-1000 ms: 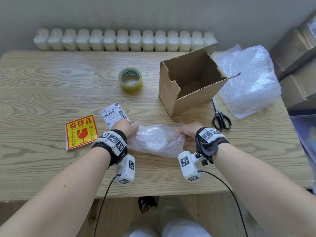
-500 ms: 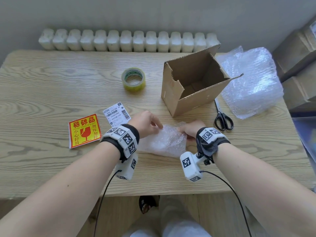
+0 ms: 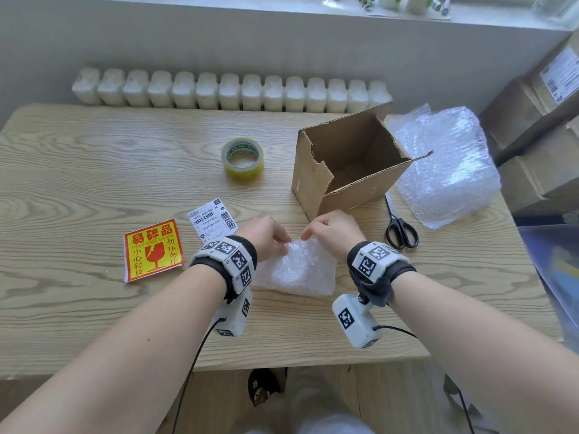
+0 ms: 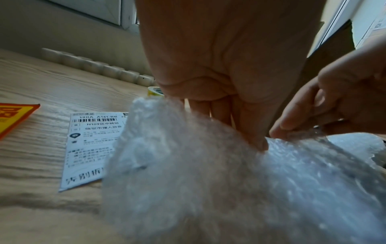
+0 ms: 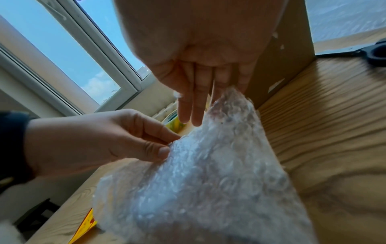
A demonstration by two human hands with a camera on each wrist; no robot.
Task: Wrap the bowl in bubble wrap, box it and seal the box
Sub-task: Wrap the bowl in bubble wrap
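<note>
A bundle of bubble wrap [image 3: 299, 270] lies on the wooden table [image 3: 94, 170] near the front edge; the bowl inside it is hidden. My left hand [image 3: 283, 242] pinches the wrap's far edge between thumb and fingers, as the right wrist view shows [image 5: 167, 146]. My right hand [image 3: 308, 234] meets it from the right and pinches the wrap [image 4: 292, 148] just beside it. The open cardboard box [image 3: 313, 186] stands tilted right behind both hands, flaps up. A roll of yellowish tape [image 3: 242, 156] lies left of the box.
Black scissors [image 3: 401, 230] lie right of my right hand, with a pile of spare bubble wrap [image 3: 448, 161] behind them. A white shipping label [image 3: 213, 219] and a red-yellow fragile sticker [image 3: 153, 249] lie left of my left hand. Stacked cartons [image 3: 539, 120] stand off the table's right.
Both hands have come in from the bundle's left and right ends to its far middle, drawing the wrap's ends up and over. The bundle now looks narrower.
</note>
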